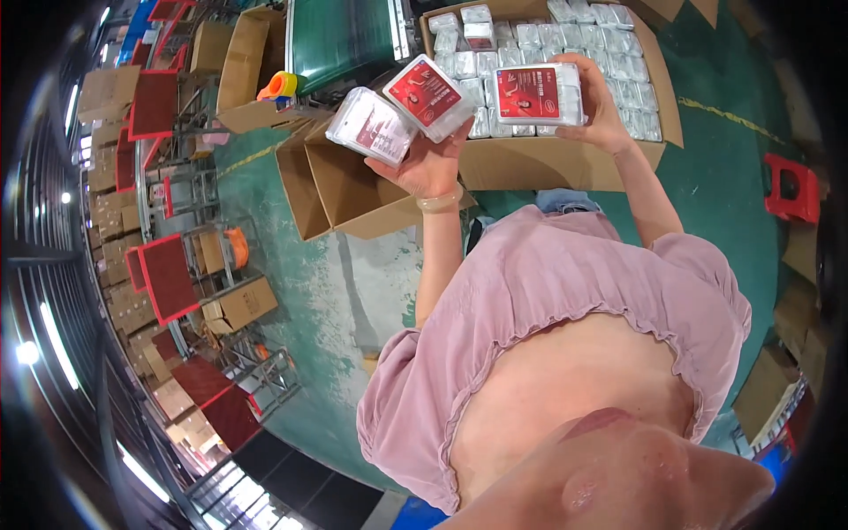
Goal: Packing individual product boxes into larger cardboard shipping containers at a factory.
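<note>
My left hand (428, 172) is closed under two plastic-wrapped packs, its palm turned up. One is a pack with a red-and-white label (428, 95), tilted; the other is a pack showing a paler printed face (371, 125), leaning out to the left. My right hand (605, 110) grips another red-labelled wrapped pack (528, 94) from its right side, thumb below and fingers over the top. Both hands are above the near edge of a large cardboard carton (565, 163), which holds rows of similar wrapped packs (618, 66).
A green conveyor belt (344, 44) ends left of the carton. An open cardboard box (353, 181) stands below it, and a yellow-orange tape dispenser (281, 86) sits at its corner. A red stool (792, 188) is at the right. Red-topped work tables (168, 278) line the left.
</note>
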### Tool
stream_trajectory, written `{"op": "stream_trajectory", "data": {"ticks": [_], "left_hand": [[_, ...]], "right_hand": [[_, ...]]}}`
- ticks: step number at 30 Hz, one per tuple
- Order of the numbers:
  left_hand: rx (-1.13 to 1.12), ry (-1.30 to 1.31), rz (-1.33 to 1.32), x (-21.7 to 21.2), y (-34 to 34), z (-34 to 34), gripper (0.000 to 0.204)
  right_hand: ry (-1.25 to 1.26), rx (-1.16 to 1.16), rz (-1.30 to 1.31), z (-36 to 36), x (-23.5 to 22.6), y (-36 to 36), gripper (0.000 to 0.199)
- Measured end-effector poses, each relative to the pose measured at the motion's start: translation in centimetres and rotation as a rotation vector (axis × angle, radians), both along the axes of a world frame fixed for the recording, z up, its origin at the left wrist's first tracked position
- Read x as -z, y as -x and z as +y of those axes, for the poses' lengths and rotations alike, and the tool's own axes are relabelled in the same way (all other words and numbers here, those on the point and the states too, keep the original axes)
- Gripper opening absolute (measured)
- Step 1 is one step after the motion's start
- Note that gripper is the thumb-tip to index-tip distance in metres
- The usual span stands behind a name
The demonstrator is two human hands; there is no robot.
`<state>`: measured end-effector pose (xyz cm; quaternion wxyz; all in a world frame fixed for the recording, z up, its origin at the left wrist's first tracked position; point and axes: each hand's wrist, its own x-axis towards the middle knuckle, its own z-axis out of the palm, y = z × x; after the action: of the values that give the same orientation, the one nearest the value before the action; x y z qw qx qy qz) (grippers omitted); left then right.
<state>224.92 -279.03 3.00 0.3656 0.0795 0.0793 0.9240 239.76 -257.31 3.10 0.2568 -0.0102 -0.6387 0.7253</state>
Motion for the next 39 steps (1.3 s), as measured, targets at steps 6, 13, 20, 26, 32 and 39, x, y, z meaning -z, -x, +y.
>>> {"op": "stream_trajectory", "data": {"ticks": [6,13,20,26,32,39], "left_hand": [[-0.025,-0.034,-0.115,-0.1,-1.1,1.1,0.101],[-0.083,-0.089,-0.159,0.0,-1.7,1.1,0.102],[-0.032,-0.107,-0.167,-0.5,-1.7,2.1,0.101],[0.013,-0.012,0.027,0.2,-1.5,2.3,0.100],[-0.050,0.285,0.197,2.7,-2.5,3.2,0.106],[0.170,0.644,0.640,-1.6,-2.8,4.1,0.110]], "right_hand": [[0.142,-0.020,0.079,2.3,0.4,0.6,0.091],[0.588,0.093,-0.049,3.9,3.8,1.4,0.092],[-0.498,0.485,-0.574,7.9,19.9,-2.1,0.087],[-0.597,0.316,-0.581,7.6,17.5,0.6,0.085],[0.707,-0.448,-0.344,2.1,5.8,4.2,0.074],[0.226,-0.271,-0.551,1.9,2.9,3.1,0.067]]}}
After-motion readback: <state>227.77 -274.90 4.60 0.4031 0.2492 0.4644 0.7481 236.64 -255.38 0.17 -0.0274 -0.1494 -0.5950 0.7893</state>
